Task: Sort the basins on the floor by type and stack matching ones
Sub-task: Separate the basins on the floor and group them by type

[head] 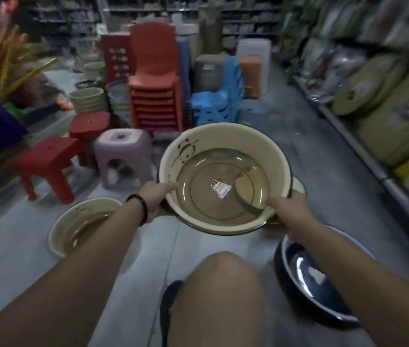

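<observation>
Cream plastic with a dark rim and a panda printed inside: round basin (223, 204), held off the grey concrete floor (185, 241) at mid-view, mouth tipped toward the camera. Hangs between two candidates. To the right and lower, under the right forearm, a glossy dark blue round basin (308, 279) on the floor: wrong type, judging by colour. To the left and lower, a second cream basin (83, 229) with the same dark rim, mouth up, well apart from the held one and nearer the left arm: probably the match, so likely a leftward, downward carry. Just behind the held rim on the right, a sliver of another cream rim (299, 187); too hidden to tell its kind. Left hand (154, 200) clamps the near-left rim, thumb over the edge. Right hand (291, 212) pinches the near-right rim, one finger lying inside. Small white sticker (221, 189) at the centre of the base.
</observation>
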Demonstrator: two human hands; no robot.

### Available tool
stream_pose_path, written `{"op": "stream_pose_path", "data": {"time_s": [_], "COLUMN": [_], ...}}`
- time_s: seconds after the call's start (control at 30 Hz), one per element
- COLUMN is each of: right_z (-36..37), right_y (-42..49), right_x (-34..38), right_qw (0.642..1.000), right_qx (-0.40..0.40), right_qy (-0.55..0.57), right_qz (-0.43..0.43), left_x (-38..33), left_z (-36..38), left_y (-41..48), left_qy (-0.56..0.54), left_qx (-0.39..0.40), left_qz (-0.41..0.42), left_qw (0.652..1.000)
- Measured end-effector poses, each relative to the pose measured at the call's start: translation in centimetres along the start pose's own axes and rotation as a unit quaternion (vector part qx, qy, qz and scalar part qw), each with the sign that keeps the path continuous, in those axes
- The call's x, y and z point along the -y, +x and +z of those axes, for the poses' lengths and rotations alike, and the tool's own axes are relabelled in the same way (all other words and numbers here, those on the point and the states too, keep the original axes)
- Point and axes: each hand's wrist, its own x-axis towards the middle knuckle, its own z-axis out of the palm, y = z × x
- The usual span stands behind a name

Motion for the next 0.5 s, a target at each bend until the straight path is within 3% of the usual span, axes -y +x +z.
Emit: {"op": "stream_pose_path", "data": {"time_s": [0.1, 0.27, 0.5], "right_z": [-9.0, -21.5, -28.7], "right_y": [2.0, 4.7, 8.5], "right_x": [-2.0, -5.4, -14.5], "right_qw": [0.990, 0.982, 0.971], "right_qx": [-0.137, -0.184, -0.233], "right_qy": [0.014, 0.042, 0.014], "right_qz": [-0.041, -0.004, 0.049], "left_x": [-2.5, -3.3, 4.3], "left_z": [9.3, 21.5, 33.9], "left_y": [-1.1, -0.1, 2.8], "left_qy": [0.108, 0.158, 0.204], "left_qx": [0.095, 0.130, 0.125], "left_qz": [0.024, 0.095, 0.024], "left_qw": [0.989, 0.974, 0.971]}}
